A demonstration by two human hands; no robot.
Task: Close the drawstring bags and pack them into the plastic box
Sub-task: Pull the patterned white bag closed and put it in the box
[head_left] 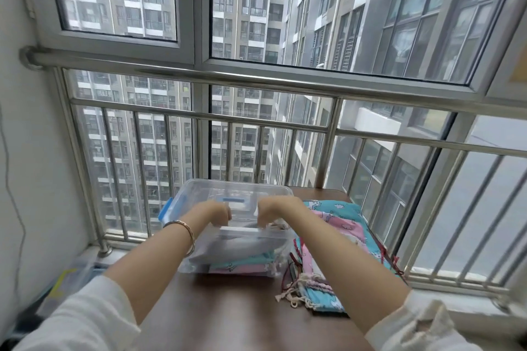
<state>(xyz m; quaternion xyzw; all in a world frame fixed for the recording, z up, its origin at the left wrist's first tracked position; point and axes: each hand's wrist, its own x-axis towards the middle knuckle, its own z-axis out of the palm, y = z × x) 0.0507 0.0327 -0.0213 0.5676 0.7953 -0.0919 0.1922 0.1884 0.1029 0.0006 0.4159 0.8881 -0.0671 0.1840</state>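
A clear plastic box (pixel 236 184) with blue latches stands on the brown table (pixel 233 310). Inside it a grey drawstring bag (pixel 242 245) lies on top of teal and pink bags (pixel 242 266). Both my hands reach down into the box from above. My left hand (pixel 217 211) and my right hand (pixel 274 211) have their fingers curled downward, each gripping one end of the grey bag's top edge. The fingertips are blurred behind the box wall.
To the right of the box lies a pile of teal and pink patterned drawstring bags (pixel 339 222), with more bags and loose cords (pixel 313 291) nearer to me. A steel railing (pixel 256 77) and windows stand right behind the table. Clutter sits on the floor at the left (pixel 68 279).
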